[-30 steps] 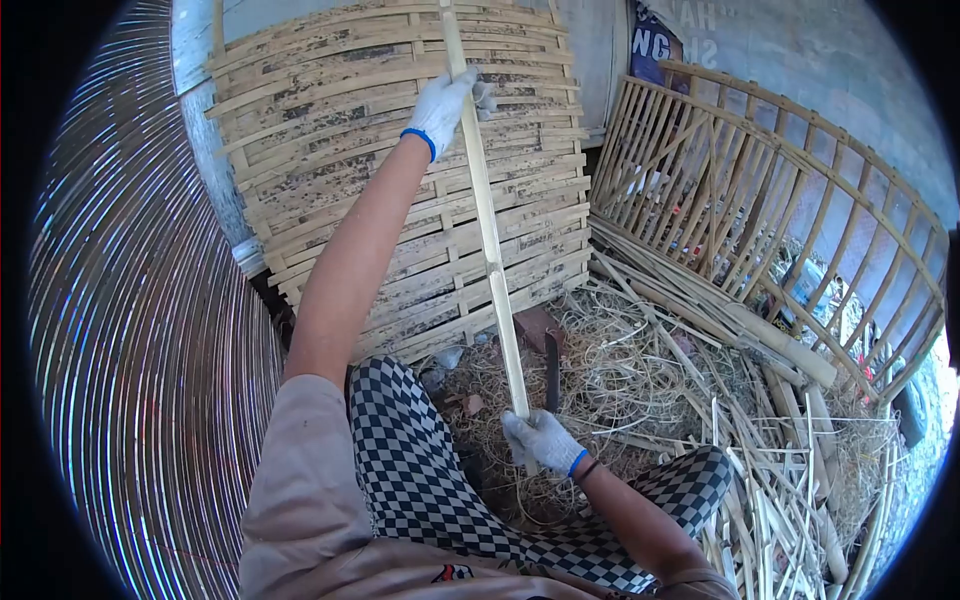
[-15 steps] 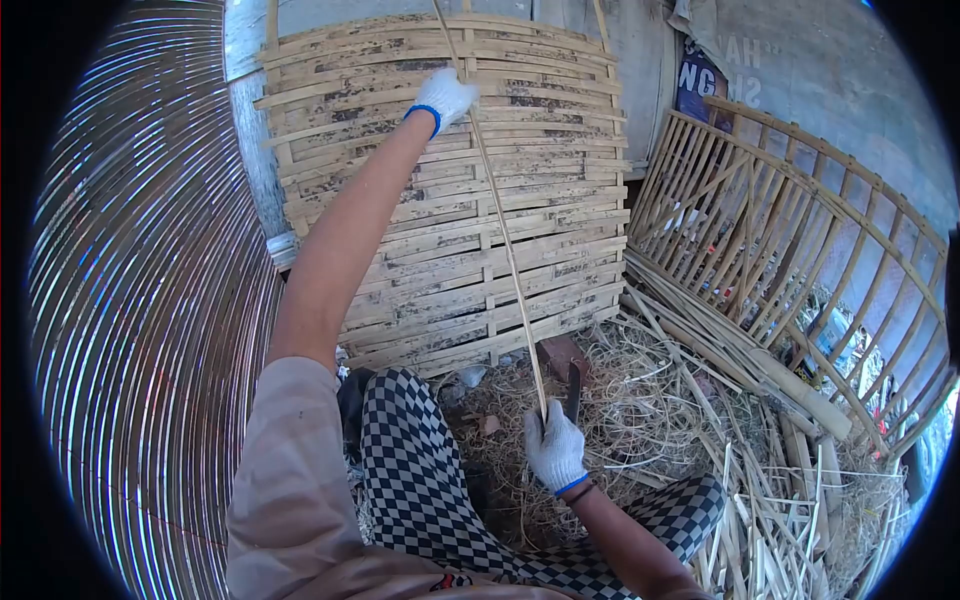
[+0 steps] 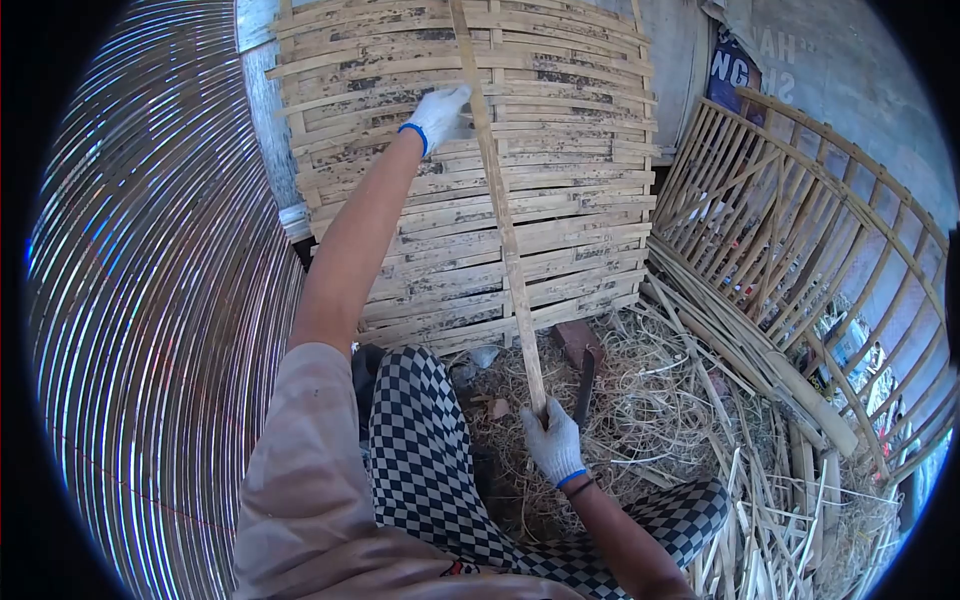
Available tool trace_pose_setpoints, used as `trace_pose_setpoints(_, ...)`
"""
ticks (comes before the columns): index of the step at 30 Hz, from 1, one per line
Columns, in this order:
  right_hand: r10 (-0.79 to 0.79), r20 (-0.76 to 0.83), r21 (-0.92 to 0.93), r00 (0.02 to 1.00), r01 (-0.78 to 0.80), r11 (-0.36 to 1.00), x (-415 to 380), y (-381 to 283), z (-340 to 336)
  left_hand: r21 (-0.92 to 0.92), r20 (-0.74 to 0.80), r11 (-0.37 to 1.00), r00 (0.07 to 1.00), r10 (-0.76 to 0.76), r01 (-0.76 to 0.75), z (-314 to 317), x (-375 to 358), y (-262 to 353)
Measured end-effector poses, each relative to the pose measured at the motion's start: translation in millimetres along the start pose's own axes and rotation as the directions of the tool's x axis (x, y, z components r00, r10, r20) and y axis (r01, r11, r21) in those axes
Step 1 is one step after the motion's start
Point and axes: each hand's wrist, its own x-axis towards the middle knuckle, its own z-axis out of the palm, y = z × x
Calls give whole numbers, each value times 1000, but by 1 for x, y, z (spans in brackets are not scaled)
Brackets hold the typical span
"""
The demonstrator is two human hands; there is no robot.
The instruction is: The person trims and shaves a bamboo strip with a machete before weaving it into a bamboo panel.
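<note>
A long bamboo strip (image 3: 508, 240) runs from the top of the view down to my right hand (image 3: 555, 445), its flat face turned to me. Gloved in white with a blue cuff, that hand is closed around the strip's lower end. A dark blade (image 3: 585, 385) shows just beyond the same hand; whether its handle is in the hand is hidden. My left hand (image 3: 438, 112), also in a white glove, is at the strip's left side near the top. Its fingers point toward the strip and are blurred, so their grip cannot be made out.
A woven bamboo panel (image 3: 420, 210) leans upright ahead. On the right are a curved bamboo frame (image 3: 790, 200) and stacked poles (image 3: 760, 350). Shavings (image 3: 650, 400) and a reddish block (image 3: 577, 343) lie on the ground. Thin shiny strands (image 3: 150, 300) fill the left.
The strip has turned from its narrow edge to its broad face. My left hand has come slightly down and off to the strip's left side. The view has shifted a little.
</note>
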Motion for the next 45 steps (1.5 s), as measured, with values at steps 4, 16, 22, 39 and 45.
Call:
trace_pose_setpoints(4,0,5,-4,1000,0,1000,0,-4,-2,252,-155,961,985,-78,115,-3,-24,-6)
trace_pose_setpoints(16,8,40,49,999,-10,999,1,3,-3,-543,224,834,974,32,97,-7,-38,47)
trace_pose_setpoints(22,28,57,38,998,-30,999,0,2,-6,-266,112,959,985,134,-100,-3,-40,44)
trace_pose_setpoints(39,-13,52,38,999,11,999,-3,4,-10,-420,-176,871,965,196,-254,7,-36,52)
trace_pose_setpoints(45,-2,65,63,998,-2,998,-2,9,-8,-375,169,884,917,360,-278,0,-37,52)
